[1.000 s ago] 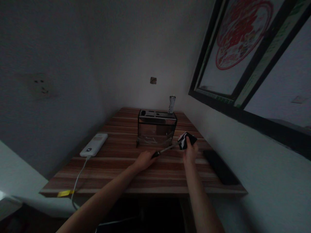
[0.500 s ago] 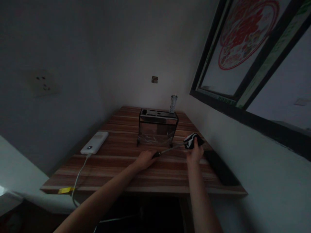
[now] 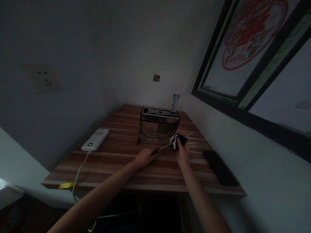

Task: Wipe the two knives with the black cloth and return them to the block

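Left hand (image 3: pixel 144 157), qty 1: fingers closed round blk handle of knife, approx. mid-width of table, inboard of front edge. Right hand (image 3: pixel 182 152), qty 1: pinching cloth, thumb on top, nearer table's r. edge.

Knife (image 3: pixel 165 146), 1 pc: blk handle, long thin metal blade; angled w/ handle twd front edge, tip twd r. edge. Blade runs through the cloth, tip showing beyond. Contact w/ tabletop: cannot tell.

Cloth (image 3: pixel 181 139), 1 pc: blk & wht, bunched/folded round blade, just beside rack's r. front foot.

Rack (image 3: pixel 160 113), 1 pc: slotted metal top, dk frame, see-through front; twd table's back edge, beyond both hands.

Tumbler (image 3: pixel 175 104), 1 pc: tall, patterned, upright, at rack's r. end nr table's back r. corner; on or behind rack, cannot tell.

Power bank (image 3: pixel 96 139), 1 pc: wht, flat, along l. edge; cable (image 3: pixel 81 168) attached, hanging over front edge nr l. corner. Yellow strip (image 3: pixel 66 185), 1 pc: same corner, just beside cable.

Black slab (image 3: pixel 220 167), 1 pc: flat, along r. edge nr front r. corner.

Table (image 3: pixel 116 142): striped wood-look top.
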Tool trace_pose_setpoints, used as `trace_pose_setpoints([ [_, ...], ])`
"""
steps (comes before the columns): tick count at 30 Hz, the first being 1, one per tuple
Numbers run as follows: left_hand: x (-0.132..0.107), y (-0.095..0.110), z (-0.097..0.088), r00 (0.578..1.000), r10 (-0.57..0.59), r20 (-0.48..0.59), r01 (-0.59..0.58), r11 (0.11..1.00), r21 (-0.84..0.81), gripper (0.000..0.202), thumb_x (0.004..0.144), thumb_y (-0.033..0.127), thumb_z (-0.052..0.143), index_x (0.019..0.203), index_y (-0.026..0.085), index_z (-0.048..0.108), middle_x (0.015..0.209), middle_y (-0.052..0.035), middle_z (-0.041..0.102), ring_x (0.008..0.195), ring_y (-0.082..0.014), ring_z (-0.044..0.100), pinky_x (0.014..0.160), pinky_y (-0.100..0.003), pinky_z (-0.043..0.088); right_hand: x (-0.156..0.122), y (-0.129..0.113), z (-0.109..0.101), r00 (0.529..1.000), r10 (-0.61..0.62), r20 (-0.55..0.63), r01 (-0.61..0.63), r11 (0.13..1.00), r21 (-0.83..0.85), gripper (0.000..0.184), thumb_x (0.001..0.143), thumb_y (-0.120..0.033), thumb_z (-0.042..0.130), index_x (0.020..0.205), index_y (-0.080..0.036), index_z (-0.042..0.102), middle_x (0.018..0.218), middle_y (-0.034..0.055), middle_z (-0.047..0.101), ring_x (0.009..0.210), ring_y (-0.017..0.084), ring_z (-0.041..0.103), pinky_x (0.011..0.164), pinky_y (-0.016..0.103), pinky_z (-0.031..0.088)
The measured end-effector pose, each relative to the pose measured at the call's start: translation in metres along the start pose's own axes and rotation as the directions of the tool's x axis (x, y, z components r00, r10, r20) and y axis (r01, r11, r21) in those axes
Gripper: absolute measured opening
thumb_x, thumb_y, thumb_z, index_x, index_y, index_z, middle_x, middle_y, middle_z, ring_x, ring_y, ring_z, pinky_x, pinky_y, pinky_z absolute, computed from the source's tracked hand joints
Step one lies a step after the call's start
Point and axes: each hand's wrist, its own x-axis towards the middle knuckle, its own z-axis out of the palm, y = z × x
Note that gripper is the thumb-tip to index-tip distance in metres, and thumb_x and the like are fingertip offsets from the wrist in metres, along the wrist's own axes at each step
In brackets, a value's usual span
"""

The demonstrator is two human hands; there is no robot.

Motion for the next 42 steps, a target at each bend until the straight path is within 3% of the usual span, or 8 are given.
trace_pose_setpoints([
  [6,0.002,-0.003,0.001,1.0,-0.005,-0.027,0.004,1.0,-0.024,0.033,0.083,0.043,0.041,0.101,0.019,0.056,0.093,-0.0075,0.065,0.087,-0.021,0.061,0.073,-0.027,0.044,-0.013,0.022,0.005,0.983,0.079,0.168,-0.046,0.98,-0.192,0.035,0.062,-0.037,0.069,0.088,-0.014,0.065,0.084,0.006,0.069,0.076,0.02,0.064,0.071,0.033,0.05],
  [11,0.003,-0.005,0.003,1.0,0.003,-0.027,-0.004,0.999,-0.039,0.033,0.082,0.032,0.044,0.112,0.02,0.051,0.1,-0.0076,0.065,0.091,-0.0212,0.061,0.076,-0.028,0.045,-0.024,0.032,0.012,0.958,0.144,0.249,-0.07,0.957,-0.283,0.037,0.058,-0.034,0.072,0.089,-0.016,0.065,0.087,0.0041,0.069,0.077,0.019,0.063,0.071,0.032,0.048],
  [18,0.003,-0.003,0.001,0.999,-0.047,0.011,0.047,0.999,0.009,0.033,0.08,0.03,0.046,0.11,0.019,0.052,0.1,-0.0073,0.065,0.094,-0.0215,0.06,0.079,-0.028,0.044,-0.026,0.03,0.014,0.957,0.144,0.251,-0.068,0.956,-0.286,0.034,0.057,-0.034,0.072,0.086,-0.017,0.066,0.085,0.0033,0.07,0.076,0.019,0.063,0.071,0.031,0.047],
  [24,0.001,-0.002,-0.001,1.0,-0.016,-0.004,0.016,1.0,-0.023,0.033,0.081,0.029,0.045,0.112,0.02,0.051,0.102,-0.0071,0.064,0.094,-0.0215,0.06,0.079,-0.029,0.044,-0.025,0.034,0.012,0.973,0.12,0.197,-0.051,0.945,-0.324,0.033,0.055,-0.034,0.073,0.083,-0.016,0.066,0.079,0.0025,0.07,0.07,0.018,0.062,0.065,0.029,0.047],
  [36,0.003,-0.005,0.003,1.0,0.012,-0.026,-0.012,1.0,-0.025,0.031,0.081,0.03,0.044,0.108,0.019,0.053,0.097,-0.0081,0.065,0.089,-0.0219,0.061,0.074,-0.028,0.045,-0.024,0.032,0.012,0.969,0.08,0.232,0.001,0.945,-0.328,0.034,0.059,-0.035,0.071,0.087,-0.015,0.065,0.08,0.0032,0.069,0.069,0.018,0.062,0.065,0.029,0.048],
  [42,0.002,-0.002,0.0,0.999,0.032,-0.041,-0.035,0.995,-0.089,0.029,0.082,0.032,0.044,0.107,0.019,0.054,0.098,-0.0072,0.065,0.088,-0.0203,0.061,0.074,-0.026,0.044,-0.018,0.027,0.011,0.979,0.056,0.196,0.007,0.952,-0.305,0.032,0.059,-0.036,0.071,0.083,-0.016,0.066,0.077,0.0029,0.069,0.067,0.018,0.061,0.061,0.028,0.048],
])
